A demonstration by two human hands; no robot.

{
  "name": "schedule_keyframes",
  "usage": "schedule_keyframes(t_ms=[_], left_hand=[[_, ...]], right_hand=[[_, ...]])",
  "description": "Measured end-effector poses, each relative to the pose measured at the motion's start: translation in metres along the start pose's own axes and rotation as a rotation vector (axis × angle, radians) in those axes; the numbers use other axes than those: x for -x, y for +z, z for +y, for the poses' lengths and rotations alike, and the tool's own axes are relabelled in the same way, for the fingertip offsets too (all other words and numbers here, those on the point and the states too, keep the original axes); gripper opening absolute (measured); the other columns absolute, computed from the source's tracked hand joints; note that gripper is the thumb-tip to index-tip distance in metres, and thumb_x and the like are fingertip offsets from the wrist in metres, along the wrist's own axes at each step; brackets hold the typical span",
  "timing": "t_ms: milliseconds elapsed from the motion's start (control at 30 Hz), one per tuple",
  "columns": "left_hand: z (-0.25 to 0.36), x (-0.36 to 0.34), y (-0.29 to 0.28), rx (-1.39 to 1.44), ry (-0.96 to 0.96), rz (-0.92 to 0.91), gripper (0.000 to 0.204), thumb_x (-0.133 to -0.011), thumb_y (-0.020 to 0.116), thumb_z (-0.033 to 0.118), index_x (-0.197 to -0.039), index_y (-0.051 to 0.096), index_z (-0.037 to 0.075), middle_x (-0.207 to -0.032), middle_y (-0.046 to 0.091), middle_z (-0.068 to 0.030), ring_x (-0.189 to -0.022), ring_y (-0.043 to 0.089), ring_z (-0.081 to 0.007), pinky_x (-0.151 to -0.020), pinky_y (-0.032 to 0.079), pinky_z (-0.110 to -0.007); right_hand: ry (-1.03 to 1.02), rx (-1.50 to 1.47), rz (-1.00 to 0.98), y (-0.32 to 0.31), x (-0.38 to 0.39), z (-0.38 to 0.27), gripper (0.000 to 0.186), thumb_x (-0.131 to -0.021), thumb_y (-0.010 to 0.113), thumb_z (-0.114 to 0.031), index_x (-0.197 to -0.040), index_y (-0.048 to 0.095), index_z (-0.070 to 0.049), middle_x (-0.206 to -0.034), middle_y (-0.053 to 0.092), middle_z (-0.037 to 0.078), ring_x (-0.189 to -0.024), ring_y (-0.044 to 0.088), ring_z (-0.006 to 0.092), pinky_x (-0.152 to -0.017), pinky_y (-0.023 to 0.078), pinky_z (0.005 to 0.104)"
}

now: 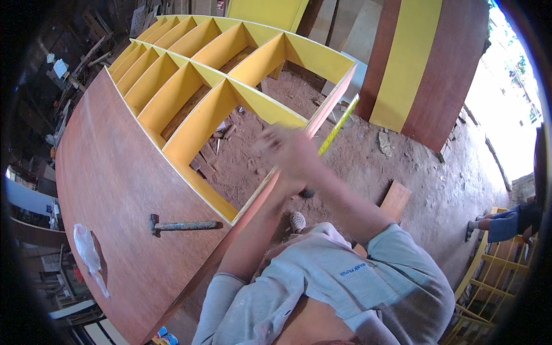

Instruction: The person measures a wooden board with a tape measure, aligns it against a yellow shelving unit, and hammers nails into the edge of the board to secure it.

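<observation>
A large shelf frame (198,138) with yellow inner panels and square compartments lies in front of me. My right hand (283,146), smeared by motion, is over its near right edge. Just below, my left hand (292,183) is near the same edge, partly covered by my right forearm, its fingers hidden. I cannot make out whether either hand holds anything. A bright yellow strip (339,125), like a tape measure blade, slants up beyond the frame's right edge. On the brown plywood panel (132,190) at the left lies a hammer (187,225) with a worn handle.
A white plastic bag (86,250) lies on the plywood. Brown and yellow boards (405,69) lean at the back right. A loose board (395,198) lies on the dusty floor. Another person (506,221) is at the far right, near a yellow slatted frame (494,276).
</observation>
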State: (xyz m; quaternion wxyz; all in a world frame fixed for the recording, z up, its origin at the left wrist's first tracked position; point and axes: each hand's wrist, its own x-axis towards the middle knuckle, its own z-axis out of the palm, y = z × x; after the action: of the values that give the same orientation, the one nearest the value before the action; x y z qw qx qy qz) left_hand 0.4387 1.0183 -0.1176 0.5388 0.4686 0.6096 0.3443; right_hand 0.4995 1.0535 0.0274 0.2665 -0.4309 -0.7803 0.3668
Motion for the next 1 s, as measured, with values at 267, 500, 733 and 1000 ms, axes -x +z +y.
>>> schedule_keyframes(t_ms=[267,500,733,1000], left_hand=[[0.109,-0.151,-0.014,-0.231,-0.043,0.128,0.043,-0.101,0.064,0.039,-0.096,0.081,-0.001,-0.088,0.078,-0.0181,-0.075,0.075,-0.0260,-0.067,0.057,-0.046],[0.145,-0.231,-0.008,-0.239,-0.120,0.072,0.039,-0.102,0.056,0.034,-0.088,0.080,0.006,-0.082,0.076,-0.0168,-0.067,0.073,-0.0224,-0.058,0.054,-0.047],[0.144,-0.215,-0.013,-0.178,-0.138,0.067,0.036,-0.098,0.062,0.033,-0.094,0.080,0.002,-0.083,0.076,-0.0181,-0.070,0.071,-0.0271,-0.064,0.054,-0.049],[0.065,-0.112,-0.047,-0.676,-0.007,0.175,0.042,-0.100,0.061,0.040,-0.108,0.082,0.004,-0.106,0.080,-0.0249,-0.100,0.078,-0.0387,-0.089,0.060,-0.051]], right_hand=[[0.396,-0.317,0.445,-0.100,-0.111,0.198,0.049,-0.094,0.086,-0.024,-0.129,0.067,0.004,-0.104,0.080,0.021,-0.087,0.081,0.0259,-0.079,0.062,0.0387],[0.375,-0.251,0.590,-0.121,-0.172,0.236,0.041,-0.091,0.082,-0.014,-0.127,0.069,0.002,-0.094,0.082,0.019,-0.076,0.081,0.0219,-0.073,0.062,0.0353],[0.415,-0.219,0.571,-0.116,-0.175,0.234,0.038,-0.087,0.084,-0.019,-0.118,0.074,-0.001,-0.097,0.082,0.019,-0.077,0.082,0.0263,-0.080,0.064,0.0386],[0.053,0.085,0.539,-0.077,-0.143,0.202,0.027,-0.093,0.084,-0.020,-0.114,0.076,-0.004,-0.102,0.078,0.015,-0.092,0.076,0.0274,-0.084,0.061,0.0407]])
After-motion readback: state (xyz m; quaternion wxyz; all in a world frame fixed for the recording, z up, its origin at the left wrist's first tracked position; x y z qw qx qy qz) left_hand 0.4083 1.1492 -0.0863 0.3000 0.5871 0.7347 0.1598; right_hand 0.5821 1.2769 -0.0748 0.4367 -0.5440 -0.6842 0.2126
